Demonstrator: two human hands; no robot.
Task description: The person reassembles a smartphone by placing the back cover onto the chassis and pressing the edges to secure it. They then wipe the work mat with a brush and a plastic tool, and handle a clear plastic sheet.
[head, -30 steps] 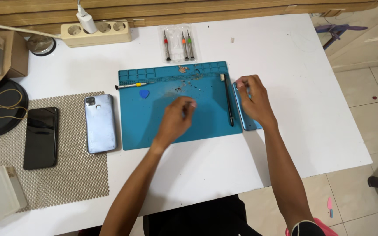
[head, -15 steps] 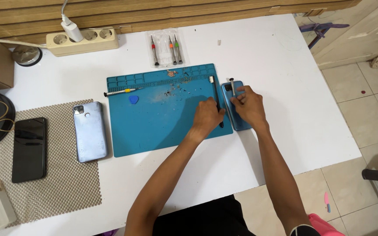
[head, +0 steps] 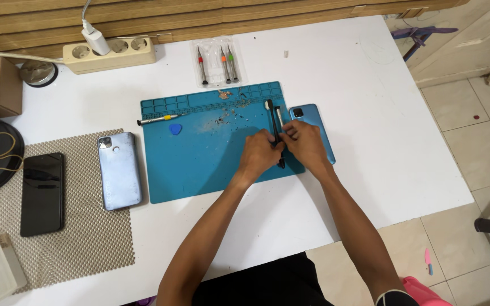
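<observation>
A white table [head: 370, 85] stands against a slatted wooden wall, with tiled floor off to the right. Near the table's middle lies a teal work mat [head: 199, 158], and both hands meet at its right edge over a long black tool [head: 274, 127] that lies lengthwise on the mat, a thin silvery tool just beside it. The left hand [head: 259, 156] has its fingers curled down onto the black tool's lower half; the right hand [head: 304, 144] pinches in from the other side, fingertips touching the same spot. How firmly either hand grips cannot be told — the fingers cover the contact.

Under the right hand, touching the mat's edge, lies a blue phone [head: 319, 127], back up, camera end away from the person. Small screws and bits of debris [head: 225, 116] are scattered across the mat's upper part, with a blue pick [head: 175, 129] and a yellow-collared screwdriver [head: 157, 119] further left.

Off the mat: a pack of three screwdrivers [head: 218, 63], a power strip [head: 109, 54], and on a mesh pad [head: 80, 238] a pale blue phone [head: 119, 171] and a black phone [head: 42, 192].

The risk, as I judge it: a sweep of the wrist could scatter the loose screws, and the tool could slip and scratch the blue phone's back.
</observation>
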